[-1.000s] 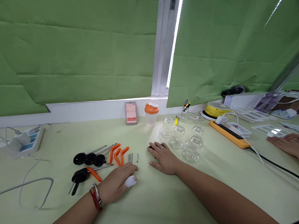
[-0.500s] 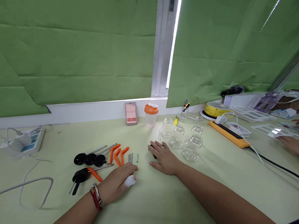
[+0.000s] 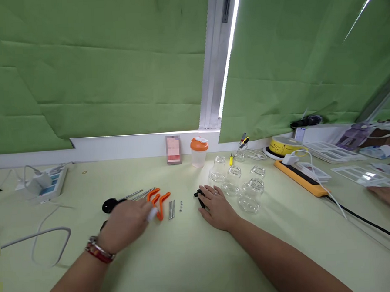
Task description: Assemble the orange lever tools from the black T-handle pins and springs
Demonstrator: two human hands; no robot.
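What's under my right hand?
A small black object lies partly under your right hand. Its left part shows; the rest is covered, so I can't tell what it is.

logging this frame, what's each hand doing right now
left hand: over black-and-orange tools, grip unclear
right hand: open, palm down over small black part

Green blinds (image 3: 112, 72) cover the window here, bright daylight slicing through the gap beside its pale frame (image 3: 210, 66). A white wall strip (image 3: 123, 147) meets the pale green table's (image 3: 194, 259) far edge.
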